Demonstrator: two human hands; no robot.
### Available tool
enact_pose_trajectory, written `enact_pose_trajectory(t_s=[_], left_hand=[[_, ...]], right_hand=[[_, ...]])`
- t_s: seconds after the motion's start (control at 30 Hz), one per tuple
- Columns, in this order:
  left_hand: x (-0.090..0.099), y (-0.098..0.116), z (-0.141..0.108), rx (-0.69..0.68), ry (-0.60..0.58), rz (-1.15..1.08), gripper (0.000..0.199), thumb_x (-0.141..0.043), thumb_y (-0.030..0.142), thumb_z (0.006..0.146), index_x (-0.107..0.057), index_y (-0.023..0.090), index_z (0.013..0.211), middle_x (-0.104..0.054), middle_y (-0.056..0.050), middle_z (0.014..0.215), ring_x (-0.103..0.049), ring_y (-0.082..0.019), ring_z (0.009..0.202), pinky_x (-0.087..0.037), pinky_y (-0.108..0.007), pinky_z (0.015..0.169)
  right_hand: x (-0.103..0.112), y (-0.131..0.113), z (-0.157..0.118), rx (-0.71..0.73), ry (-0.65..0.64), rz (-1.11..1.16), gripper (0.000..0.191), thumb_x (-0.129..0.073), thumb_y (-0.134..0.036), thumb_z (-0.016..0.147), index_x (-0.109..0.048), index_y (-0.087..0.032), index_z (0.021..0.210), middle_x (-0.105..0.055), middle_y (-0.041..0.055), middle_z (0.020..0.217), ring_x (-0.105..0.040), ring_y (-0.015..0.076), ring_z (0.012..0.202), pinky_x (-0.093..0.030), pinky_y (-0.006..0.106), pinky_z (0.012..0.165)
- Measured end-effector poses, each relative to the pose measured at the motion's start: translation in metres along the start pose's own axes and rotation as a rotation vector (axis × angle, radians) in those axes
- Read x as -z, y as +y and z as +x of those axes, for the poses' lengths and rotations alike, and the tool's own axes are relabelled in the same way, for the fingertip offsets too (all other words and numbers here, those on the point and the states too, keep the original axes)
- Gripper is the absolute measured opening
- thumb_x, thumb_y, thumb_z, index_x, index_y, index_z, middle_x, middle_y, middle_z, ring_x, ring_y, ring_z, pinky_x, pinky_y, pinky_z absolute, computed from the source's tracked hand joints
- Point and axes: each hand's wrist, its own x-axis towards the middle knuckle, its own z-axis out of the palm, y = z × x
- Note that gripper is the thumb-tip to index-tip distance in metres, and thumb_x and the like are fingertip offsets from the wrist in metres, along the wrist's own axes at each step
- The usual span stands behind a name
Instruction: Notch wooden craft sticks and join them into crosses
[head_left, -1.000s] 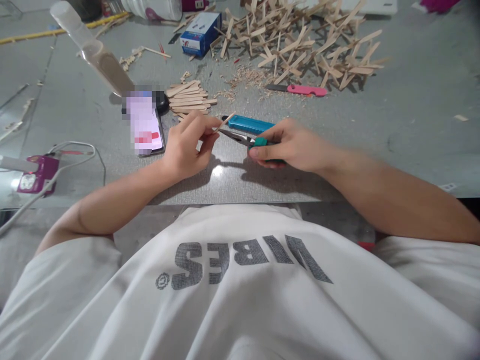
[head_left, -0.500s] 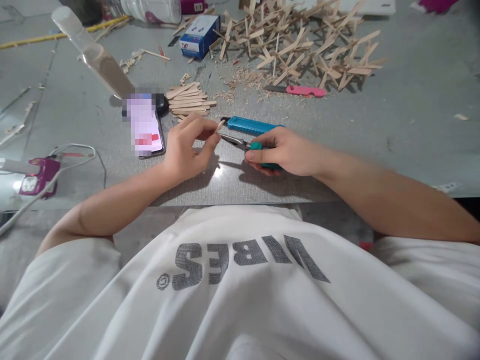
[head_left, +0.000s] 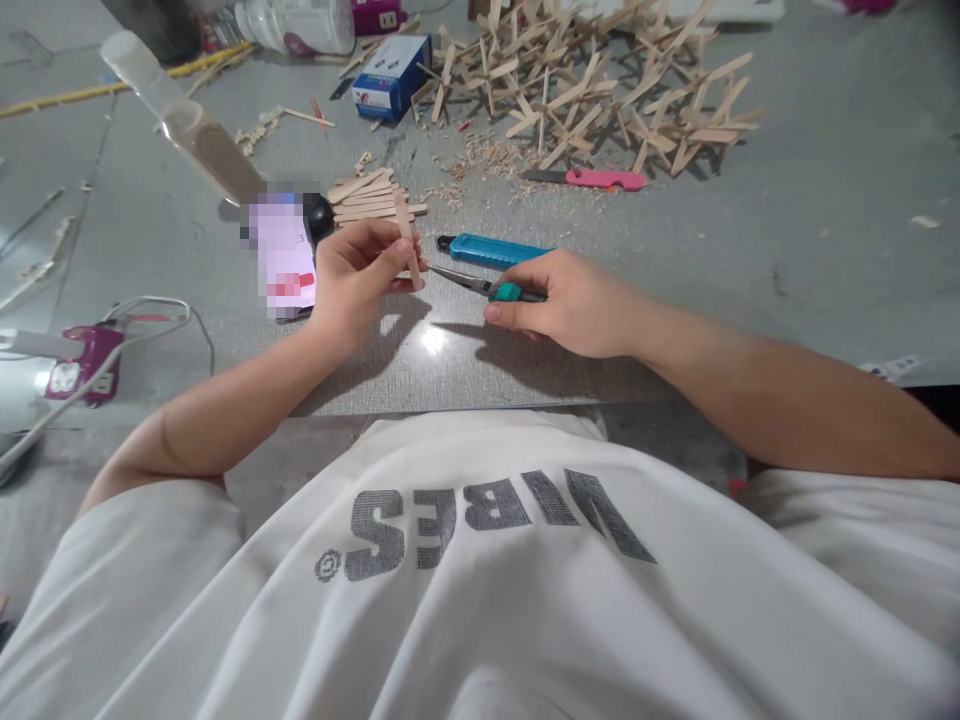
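Between the thumb and fingers of my left hand [head_left: 358, 272] is a flat wooden popsicle stick [head_left: 407, 240], held nearly upright. My right hand [head_left: 570, 300] is wrapped round the green handles of long-nose pliers [head_left: 469, 282]. Their thin tips point left and reach close to the stick and my left fingertips; whether they touch it I cannot tell. A blue utility knife [head_left: 495, 250] lies just behind the pliers. Beyond my left hand a small stack of popsicle sticks [head_left: 367, 198] rests on the table beside a phone [head_left: 283, 255].
At the back is a big pile of crossed wooden sticks [head_left: 592, 90], with wood shavings [head_left: 487, 160] and a pink-handled knife [head_left: 592, 179] in front. A blue box [head_left: 392, 78], a leaning clear bottle [head_left: 202, 140] and a purple socket block with a cable [head_left: 86, 362] also lie on the table [head_left: 810, 270].
My left hand has turned, and the stick in it now stands upright with its flat side showing. The pliers' handles look spread a little wider, and my right hand has shifted slightly.
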Motion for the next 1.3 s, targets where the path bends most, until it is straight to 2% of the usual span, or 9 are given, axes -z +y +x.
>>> enact_pose_trajectory(t_s=[0.13,0.23,0.4,0.5,0.63,0.83,0.97,1.1,1.3], left_hand=[[0.002,0.004,-0.002,0.137,-0.033,-0.127,0.044,-0.114,0.059,0.094,-0.085,0.029,0.108,-0.09,-0.001,0.111,-0.092,-0.02,0.095,-0.08,-0.034,0.077],[0.003,0.006,-0.003,0.206,-0.063,-0.139,0.045,-0.114,0.059,0.094,-0.085,0.028,0.111,-0.091,-0.002,0.112,-0.095,-0.023,0.099,-0.082,-0.036,0.078],[0.001,0.008,-0.003,0.251,-0.119,-0.197,0.054,-0.121,0.065,0.083,-0.085,0.032,0.106,-0.091,0.002,0.094,-0.091,-0.02,0.085,-0.08,-0.034,0.074],[0.0,0.014,-0.004,0.276,-0.141,-0.2,0.051,-0.118,0.062,0.088,-0.083,0.029,0.106,-0.089,0.002,0.094,-0.09,-0.017,0.083,-0.08,-0.032,0.075],[0.0,0.013,-0.004,0.284,-0.131,-0.135,0.055,-0.115,0.063,0.091,-0.075,0.028,0.104,-0.084,0.001,0.091,-0.092,-0.021,0.086,-0.079,-0.034,0.075],[0.002,-0.004,-0.001,0.146,-0.112,-0.1,0.055,-0.114,0.069,0.092,-0.075,0.032,0.101,-0.088,0.003,0.092,-0.082,-0.015,0.075,-0.075,-0.036,0.072],[-0.001,0.0,-0.003,0.069,-0.052,-0.009,0.047,-0.111,0.058,0.098,-0.076,0.028,0.099,-0.087,0.0,0.09,-0.086,-0.017,0.077,-0.075,-0.034,0.073],[-0.003,0.006,-0.002,0.028,-0.014,0.045,0.039,-0.108,0.047,0.1,-0.076,0.026,0.094,-0.084,0.001,0.083,-0.085,-0.016,0.074,-0.073,-0.029,0.071],[0.001,-0.001,0.004,-0.148,0.001,0.093,0.043,-0.113,0.053,0.099,-0.081,0.026,0.093,-0.083,0.001,0.082,-0.081,-0.015,0.067,-0.069,-0.027,0.066]], right_hand=[[-0.003,-0.002,0.0,-0.023,0.127,-0.123,0.043,-0.092,-0.062,0.106,-0.074,-0.028,0.088,-0.066,-0.0021,0.074,-0.058,0.0204,0.07,-0.04,0.042,0.073],[-0.004,-0.006,-0.002,-0.027,0.22,-0.225,0.031,-0.091,-0.054,0.109,-0.078,-0.028,0.096,-0.075,0.0028,0.086,-0.065,0.0258,0.08,-0.044,0.046,0.079],[-0.004,-0.006,-0.006,0.002,0.261,-0.315,0.027,-0.093,-0.056,0.109,-0.083,-0.03,0.11,-0.089,0.0101,0.109,-0.08,0.0382,0.101,-0.055,0.053,0.09],[-0.005,-0.004,-0.006,0.028,0.286,-0.344,0.028,-0.091,-0.058,0.109,-0.084,-0.031,0.11,-0.09,0.0109,0.112,-0.082,0.0409,0.105,-0.057,0.054,0.092],[-0.005,-0.004,-0.007,0.056,0.304,-0.417,0.029,-0.088,-0.057,0.109,-0.086,-0.029,0.114,-0.092,0.0157,0.122,-0.084,0.0464,0.117,-0.059,0.057,0.098],[-0.003,-0.002,-0.006,0.067,0.295,-0.447,0.028,-0.087,-0.058,0.109,-0.085,-0.031,0.116,-0.092,0.0154,0.126,-0.083,0.0463,0.118,-0.06,0.058,0.099],[-0.002,0.0,-0.004,0.06,0.306,-0.462,0.026,-0.092,-0.054,0.106,-0.081,-0.03,0.106,-0.091,0.0151,0.121,-0.083,0.0454,0.118,-0.059,0.055,0.099],[-0.002,0.007,0.0,0.08,0.322,-0.481,0.025,-0.094,-0.053,0.105,-0.083,-0.031,0.108,-0.091,0.0136,0.118,-0.085,0.0453,0.116,-0.058,0.054,0.097],[-0.002,0.023,0.005,0.144,0.362,-0.571,0.029,-0.095,-0.057,0.101,-0.09,-0.033,0.117,-0.093,0.0099,0.115,-0.089,0.0461,0.109,-0.059,0.055,0.086]])
